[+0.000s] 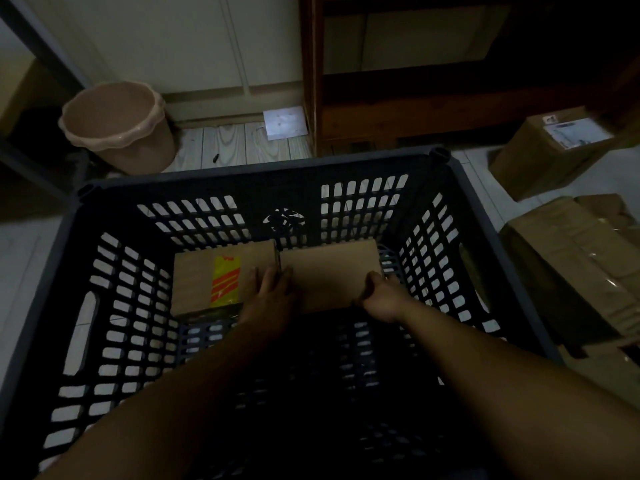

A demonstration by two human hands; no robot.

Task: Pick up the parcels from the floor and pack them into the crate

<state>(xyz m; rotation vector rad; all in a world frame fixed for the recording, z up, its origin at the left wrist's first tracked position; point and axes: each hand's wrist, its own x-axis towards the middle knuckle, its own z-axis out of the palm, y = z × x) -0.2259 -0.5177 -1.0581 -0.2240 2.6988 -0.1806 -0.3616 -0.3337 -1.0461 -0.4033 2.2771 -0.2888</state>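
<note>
A: The fingers point(266, 276) of your left hand point(273, 292) lie nearly straight. They rest flat across the seam where the two parcels meet and hold nothing.

B: Your right hand point(382, 297) is curled. Its fingers point(375, 279) hook over the right edge of the plain parcel point(329, 275), by its near right corner, and grip it.

A: That plain parcel lies flat on the bottom of the crate point(263, 173), against the far wall and toward the far right corner.

B: Just beside it on the left, touching or very nearly, you have the taped parcel point(194, 282). It has a yellow and orange strip across its top, and it too lies against the far wall.

A: The near half of the crate's bottom is in deep shadow under your forearms, so I cannot tell what lies there.

B: Outside on the floor point(20, 258), a brownish bucket point(117, 129) stands upright beyond the crate's far left corner.

A: To your right of the crate, a labelled box point(540, 161) sits on the floor. Nearer you is a bigger wrapped box point(568, 258), close to the crate's right wall.
</note>
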